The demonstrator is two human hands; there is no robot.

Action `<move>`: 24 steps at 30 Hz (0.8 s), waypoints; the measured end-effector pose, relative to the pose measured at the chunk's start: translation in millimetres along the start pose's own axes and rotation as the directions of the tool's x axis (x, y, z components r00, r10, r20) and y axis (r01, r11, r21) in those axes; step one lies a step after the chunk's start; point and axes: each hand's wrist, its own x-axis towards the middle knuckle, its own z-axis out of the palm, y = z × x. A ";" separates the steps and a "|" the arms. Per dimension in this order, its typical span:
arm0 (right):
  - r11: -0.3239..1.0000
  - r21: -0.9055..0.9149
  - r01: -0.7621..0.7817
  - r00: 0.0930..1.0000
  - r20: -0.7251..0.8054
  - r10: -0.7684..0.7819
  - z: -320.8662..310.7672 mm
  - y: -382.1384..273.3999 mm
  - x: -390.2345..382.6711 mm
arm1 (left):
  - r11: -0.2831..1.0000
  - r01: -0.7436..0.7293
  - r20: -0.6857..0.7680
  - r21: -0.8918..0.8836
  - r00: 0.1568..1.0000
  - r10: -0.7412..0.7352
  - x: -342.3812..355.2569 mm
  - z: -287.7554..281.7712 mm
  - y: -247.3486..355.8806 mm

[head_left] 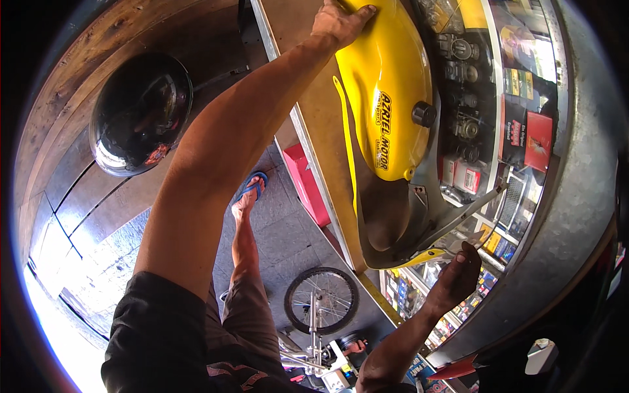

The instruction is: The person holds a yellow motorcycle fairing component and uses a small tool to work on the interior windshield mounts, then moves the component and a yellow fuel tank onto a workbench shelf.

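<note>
A yellow motorcycle fuel tank (383, 72) with a black cap and lettering lies along a brown-topped counter (314, 78), beside display glass. My left hand (341, 23) reaches to its top end, fingers curled on it. Below the tank is a grey and yellow body panel (386, 226) with a dark hollow and a long grey strut; a thin yellow strip runs along its left side. My right hand (458, 275) is closed at the panel's lower right end, around its edge; exactly what the fingers grip there is partly hidden.
A glass display case (491, 72) holds metal parts and boxes. A black glossy domed object (137, 114) is at the left by wooden planks. A red box (303, 183) sits under the counter. A bicycle-sized wheel (295, 288) with metal forks is on the tiled floor (268, 229), near my feet.
</note>
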 end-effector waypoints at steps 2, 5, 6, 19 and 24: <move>0.999 -0.012 0.044 0.999 -0.009 -0.044 2.5 -4.2 1.3 | 0.993 -0.045 -0.026 0.110 0.998 0.048 7.3 -8.5 -5.8; 0.999 0.046 -0.018 0.999 -0.039 0.020 10.3 -19.2 0.5 | 0.976 -0.203 0.017 -0.085 0.979 0.205 12.9 -23.9 -16.3; 0.999 0.045 -0.019 0.999 -0.041 0.021 10.3 -7.6 -2.7 | 0.963 -0.203 -0.087 0.179 0.971 0.221 -4.0 -22.4 -18.7; 0.043 0.689 -0.724 0.415 0.385 0.824 94.1 166.0 -72.1 | 0.918 0.181 0.055 0.352 0.975 -0.214 -313.1 -19.0 -50.5; -0.177 0.616 -0.768 0.306 0.595 0.743 130.4 169.7 -70.2 | 0.910 0.178 0.217 0.375 0.937 -0.273 -298.3 -10.7 -57.0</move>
